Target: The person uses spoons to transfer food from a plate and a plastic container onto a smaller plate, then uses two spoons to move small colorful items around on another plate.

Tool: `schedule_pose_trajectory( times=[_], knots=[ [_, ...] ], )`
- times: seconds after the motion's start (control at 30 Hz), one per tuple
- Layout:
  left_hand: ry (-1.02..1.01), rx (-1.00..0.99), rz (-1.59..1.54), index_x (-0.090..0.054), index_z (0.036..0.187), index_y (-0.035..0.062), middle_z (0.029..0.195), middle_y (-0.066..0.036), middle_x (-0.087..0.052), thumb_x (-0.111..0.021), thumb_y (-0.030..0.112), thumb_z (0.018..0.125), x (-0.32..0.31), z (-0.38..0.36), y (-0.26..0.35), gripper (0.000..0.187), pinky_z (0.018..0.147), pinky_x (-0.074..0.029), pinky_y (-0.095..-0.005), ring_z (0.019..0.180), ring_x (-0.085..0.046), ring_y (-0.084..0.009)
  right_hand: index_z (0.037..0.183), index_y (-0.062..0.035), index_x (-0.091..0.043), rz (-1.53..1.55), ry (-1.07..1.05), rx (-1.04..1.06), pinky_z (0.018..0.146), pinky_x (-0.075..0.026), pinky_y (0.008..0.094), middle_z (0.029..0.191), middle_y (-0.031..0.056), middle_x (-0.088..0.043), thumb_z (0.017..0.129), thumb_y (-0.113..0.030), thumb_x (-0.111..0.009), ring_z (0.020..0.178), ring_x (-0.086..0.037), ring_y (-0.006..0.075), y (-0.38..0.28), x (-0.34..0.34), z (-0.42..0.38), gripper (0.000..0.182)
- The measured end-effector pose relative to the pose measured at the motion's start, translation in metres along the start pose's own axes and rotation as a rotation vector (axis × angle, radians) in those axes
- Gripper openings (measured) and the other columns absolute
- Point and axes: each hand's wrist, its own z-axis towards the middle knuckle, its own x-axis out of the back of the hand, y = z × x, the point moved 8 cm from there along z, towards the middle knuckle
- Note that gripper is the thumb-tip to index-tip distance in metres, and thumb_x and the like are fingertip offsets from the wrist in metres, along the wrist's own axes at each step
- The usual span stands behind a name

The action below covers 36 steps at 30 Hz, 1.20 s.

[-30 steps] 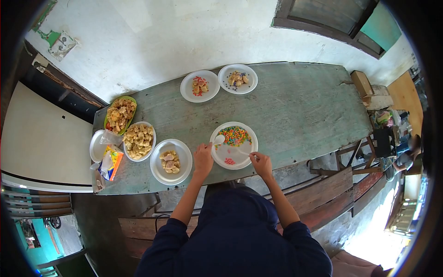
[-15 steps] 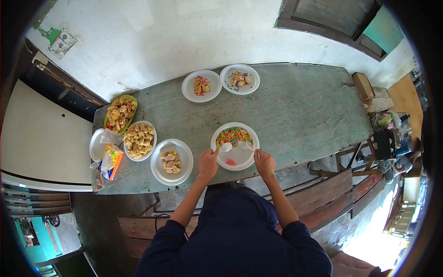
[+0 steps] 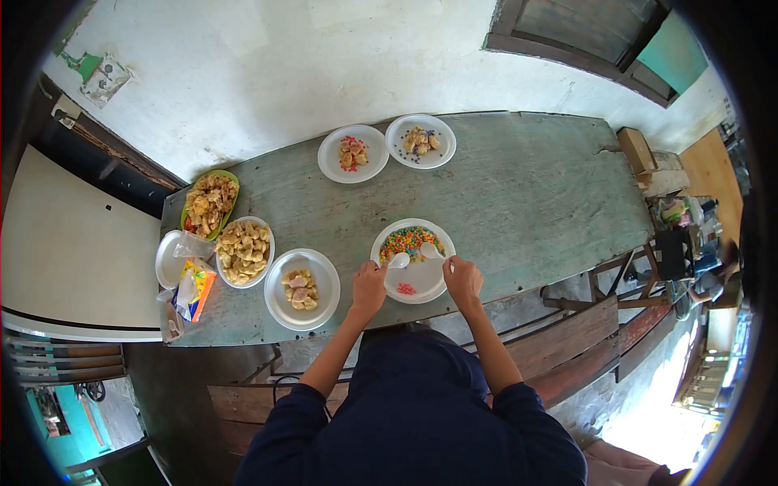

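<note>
A white plate in front of me holds multicoloured candies along its far side and a small pink heap near its lower middle. My left hand is closed on a white spoon, whose bowl lies over the plate's left part. At the right rim my right hand grips another white spoon, its bowl at the right end of the multicoloured candies. To the left stands a plate with light brown pieces.
Two plates, one with red bits and one with dark bits, stand by the wall. Left are a heaped bowl, a green dish, an empty plate and an orange packet. A person is far right.
The right spoon's bowl has moved slightly up and onto the edge of the multicoloured candies. Both hands still hold their spoons. The view has shifted slightly.
</note>
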Motion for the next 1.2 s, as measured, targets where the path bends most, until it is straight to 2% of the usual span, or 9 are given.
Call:
schedule_pose_trajectory(
  times=[0.17,0.37,0.43,0.77,0.87,0.97,1.03,1.2],
  knots=[
    [-0.006,0.015,-0.015,-0.057,0.111,0.0128,0.090,-0.008,-0.053,-0.053,0.005,0.073,-0.001,0.005,-0.005,0.038,0.072,-0.041,-0.0387,0.089,-0.052,-0.0238,0.073,-0.0073,-0.064,0.000,0.014,0.047,0.055,-0.047,0.0456,0.066,0.0174,-0.060,0.077,-0.027,-0.052,0.061,-0.059,0.0366,-0.010,0.003,0.006,0.023],
    [-0.004,0.014,-0.016,-0.058,0.106,0.0115,0.089,-0.007,-0.052,-0.054,0.004,0.072,-0.002,0.015,-0.008,0.035,0.071,-0.041,-0.0390,0.088,-0.052,-0.0240,0.075,-0.0084,-0.066,-0.018,-0.063,-0.017,0.058,-0.048,0.0447,0.069,0.0177,-0.061,0.076,-0.028,-0.052,0.065,-0.060,0.0360,-0.010,-0.002,0.010,0.024],
    [-0.006,0.003,0.002,-0.058,0.107,0.0115,0.090,-0.008,-0.052,-0.053,0.003,0.071,-0.002,0.017,-0.007,0.037,0.071,-0.041,-0.0390,0.089,-0.051,-0.0241,0.080,-0.0094,-0.067,0.065,-0.055,-0.031,0.060,-0.048,0.0426,0.070,0.0181,-0.062,0.074,-0.030,-0.056,0.067,-0.061,0.0356,-0.004,-0.004,0.010,0.024],
    [-0.030,0.012,-0.022,-0.057,0.111,0.0120,0.091,-0.009,-0.052,-0.052,0.002,0.071,-0.001,0.023,-0.011,0.042,0.073,-0.041,-0.0393,0.090,-0.051,-0.0245,0.081,-0.0077,-0.068,0.254,0.036,-0.170,0.063,-0.049,0.0393,0.072,0.0183,-0.062,0.074,-0.028,-0.058,0.070,-0.062,0.0325,0.032,-0.011,-0.005,0.024],
    [-0.033,-0.004,0.021,-0.055,0.115,0.0122,0.090,-0.005,-0.051,-0.055,0.005,0.071,-0.003,0.023,-0.012,0.044,0.070,-0.040,-0.0364,0.088,-0.050,-0.0208,0.081,-0.0069,-0.067,0.257,0.059,-0.164,0.059,-0.048,0.0382,0.067,0.0170,-0.061,0.073,-0.028,-0.059,0.064,-0.062,0.0304,0.036,-0.006,-0.010,0.024],
    [-0.023,0.001,0.015,-0.055,0.114,0.0122,0.090,-0.006,-0.051,-0.055,0.005,0.072,-0.001,0.022,-0.013,0.043,0.070,-0.040,-0.0364,0.088,-0.050,-0.0210,0.080,-0.0073,-0.067,0.314,-0.008,-0.085,0.054,-0.046,0.0380,0.062,0.0152,-0.060,0.073,-0.028,-0.059,0.057,-0.060,0.0283,0.027,-0.001,-0.019,0.023],
    [-0.009,0.002,0.021,-0.056,0.113,0.0119,0.090,-0.006,-0.051,-0.055,0.005,0.072,0.003,0.019,-0.014,0.042,0.070,-0.040,-0.0363,0.089,-0.050,-0.0211,0.079,-0.0084,-0.067,0.231,-0.139,0.050,0.051,-0.044,0.0383,0.058,0.0136,-0.058,0.074,-0.028,-0.060,0.052,-0.057,0.0277,0.012,-0.001,-0.028,0.022],
    [-0.022,0.031,-0.009,-0.057,0.111,0.0102,0.091,-0.008,-0.053,-0.052,0.003,0.071,0.006,0.012,-0.015,0.041,0.073,-0.040,-0.0381,0.089,-0.051,-0.0240,0.080,-0.0097,-0.066,0.212,-0.052,-0.013,0.053,-0.046,0.0396,0.061,0.0146,-0.059,0.075,-0.029,-0.059,0.057,-0.059,0.0303,0.020,-0.002,-0.024,0.021]
  ],
)
